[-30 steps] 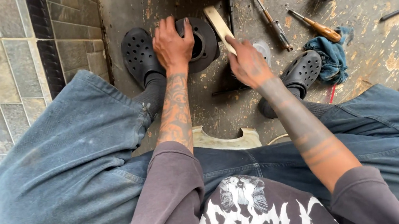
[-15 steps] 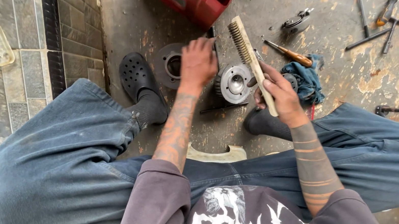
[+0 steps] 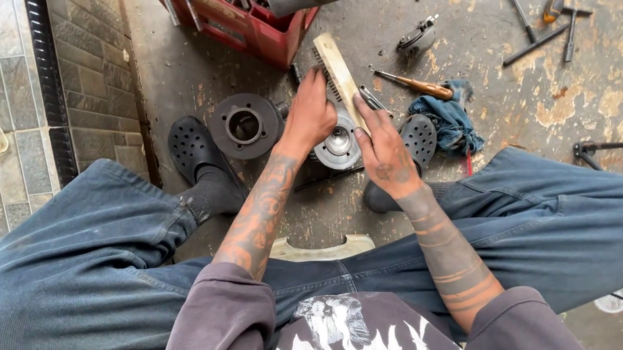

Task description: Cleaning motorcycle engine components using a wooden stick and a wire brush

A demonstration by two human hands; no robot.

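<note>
The right hand (image 3: 382, 153) has its grip closed around the pale wooden handle of a wire brush (image 3: 338, 75), a long flat block that points up and away, with dark bristles on its left edge. The left hand (image 3: 312, 115) rests with curled fingers on a round, ribbed metal cylinder part (image 3: 338, 147), shiny grey with a hole in the centre; whether this grip really clamps it, I cannot tell. The part stands on the rough, stained concrete floor (image 3: 606, 96) between the feet. Just left lies a darker round finned part (image 3: 245, 125). A crumpled blue rag (image 3: 445, 121) and a screwdriver (image 3: 416, 86) with a wooden handle lie to the right.
</note>
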